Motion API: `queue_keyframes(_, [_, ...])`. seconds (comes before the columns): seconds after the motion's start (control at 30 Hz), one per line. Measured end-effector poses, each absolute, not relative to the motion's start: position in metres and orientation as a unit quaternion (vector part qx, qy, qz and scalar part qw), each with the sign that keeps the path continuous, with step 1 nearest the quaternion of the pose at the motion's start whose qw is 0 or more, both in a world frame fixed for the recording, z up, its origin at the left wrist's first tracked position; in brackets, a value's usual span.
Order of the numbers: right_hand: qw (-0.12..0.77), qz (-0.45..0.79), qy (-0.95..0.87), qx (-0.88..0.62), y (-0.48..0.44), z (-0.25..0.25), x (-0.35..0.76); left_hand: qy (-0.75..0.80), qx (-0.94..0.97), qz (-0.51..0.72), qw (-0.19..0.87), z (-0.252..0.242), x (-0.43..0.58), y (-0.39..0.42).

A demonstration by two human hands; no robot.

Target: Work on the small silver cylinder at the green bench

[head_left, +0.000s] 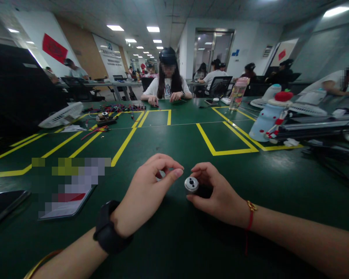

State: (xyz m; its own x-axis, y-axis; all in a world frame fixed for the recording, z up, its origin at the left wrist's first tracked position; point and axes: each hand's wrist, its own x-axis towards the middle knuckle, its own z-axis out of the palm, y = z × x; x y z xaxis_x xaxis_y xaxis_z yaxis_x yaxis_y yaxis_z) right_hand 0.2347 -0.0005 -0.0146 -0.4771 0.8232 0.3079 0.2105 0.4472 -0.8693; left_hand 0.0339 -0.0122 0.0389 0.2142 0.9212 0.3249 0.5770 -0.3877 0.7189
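A small silver metal cylinder, with dark holes in its round top face, stands upright in front of me. My right hand curls around it from the right, thumb at the near side and fingers at the far side. Just left of the cylinder, my left hand hovers with thumb and index fingertips pressed together. Whatever that pinch may hold is too small or hidden to make out.
On the green table run yellow tape lines. A blurred card and a dark phone-like slab lie left. Wires and small parts sit far left; a blue bottle stands right. Across the table sits a person.
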Motion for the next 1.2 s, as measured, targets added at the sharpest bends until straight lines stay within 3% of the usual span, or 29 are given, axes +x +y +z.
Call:
queue_keyframes(0.27, [0.395, 0.351, -0.772, -0.353, -0.002, -0.014, 0.236, 0.514, 0.765, 0.26, 0.288, 0.006, 0.036, -0.012])
queue_keyframes(0.57, [0.391, 0.339, -0.762, -0.391, 0.003, 0.001, 0.258, 0.549, 0.74, 0.261, 0.289, 0.016, 0.018, -0.016])
queue_keyframes(0.8, [0.312, 0.081, -0.666, -0.673, 0.023, 0.011, 0.41, 0.644, 0.639, 0.256, 0.333, 0.005, -0.062, -0.028])
queue_keyframes(0.93, [0.276, 0.012, -0.605, -0.747, 0.025, 0.0, 0.478, 0.666, 0.613, 0.278, 0.322, -0.008, -0.075, -0.028])
queue_keyframes(1.13, [0.304, -0.2, -0.689, -0.627, 0.015, 0.007, 0.435, 0.666, 0.615, 0.285, 0.312, -0.006, -0.066, -0.029])
queue_keyframes(1.2, [0.295, -0.135, -0.775, -0.542, 0.009, 0.009, 0.382, 0.666, 0.617, 0.283, 0.31, -0.005, -0.066, -0.029])
